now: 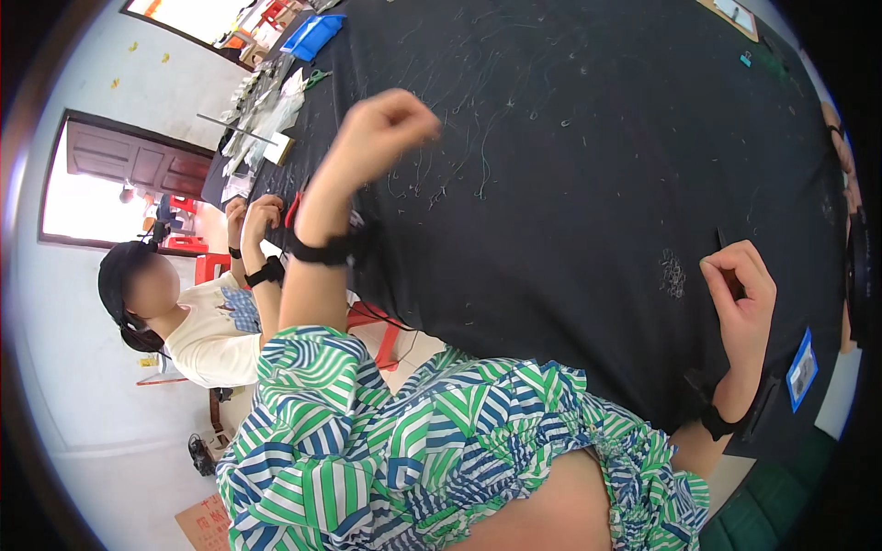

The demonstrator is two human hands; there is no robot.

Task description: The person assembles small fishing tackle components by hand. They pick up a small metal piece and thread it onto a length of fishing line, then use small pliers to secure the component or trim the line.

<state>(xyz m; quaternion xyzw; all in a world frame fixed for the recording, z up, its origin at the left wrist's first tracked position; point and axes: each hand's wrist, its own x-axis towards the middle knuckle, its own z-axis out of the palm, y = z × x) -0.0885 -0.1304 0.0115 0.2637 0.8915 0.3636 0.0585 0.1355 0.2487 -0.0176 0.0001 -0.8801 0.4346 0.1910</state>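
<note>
My left hand point(386, 129) is raised above the black cloth, its fingers curled together and slightly blurred; whatever they may hold is too small to make out. Thin threads point(482, 151) with tiny metal ends lie spread on the cloth beyond it. At the right, my right hand point(744, 289) has thumb and fingers pinched together. A short dark thin piece point(720, 239) shows just past its fingertips, but I cannot tell whether it is held. Beside that hand lies a small heap of tiny silvery metal pieces point(672, 274). Both wrists wear black bands.
A black cloth point(570, 230) covers the table. At far left are a blue tray point(312, 37), green-handled scissors point(318, 78) and plastic bags point(276, 115). A co-worker point(211, 312) sits at the left edge. A blue-edged packet point(802, 370) lies right; a clipboard point(735, 16) lies far right.
</note>
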